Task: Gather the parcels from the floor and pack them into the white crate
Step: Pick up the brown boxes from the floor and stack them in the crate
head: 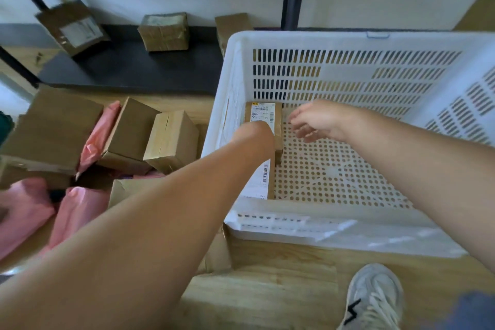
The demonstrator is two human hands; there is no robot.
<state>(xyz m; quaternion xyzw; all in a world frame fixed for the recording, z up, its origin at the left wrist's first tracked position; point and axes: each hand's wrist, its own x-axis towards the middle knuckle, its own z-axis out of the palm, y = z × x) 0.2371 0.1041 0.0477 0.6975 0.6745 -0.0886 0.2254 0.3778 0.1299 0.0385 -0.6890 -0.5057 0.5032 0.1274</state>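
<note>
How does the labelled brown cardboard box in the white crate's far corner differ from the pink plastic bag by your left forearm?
The labelled brown cardboard box is stiff and square-edged; the pink plastic bag is soft and crumpled. The box sits in the white slotted plastic crate's far-left corner; the bag lies outside, among the floor pile. Both are parcels.

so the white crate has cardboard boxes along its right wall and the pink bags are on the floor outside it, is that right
Not quite. The cardboard boxes sit along the left wall of the white crate, not the right. The pink bags do lie on the floor outside it, as the head view shows.
</note>
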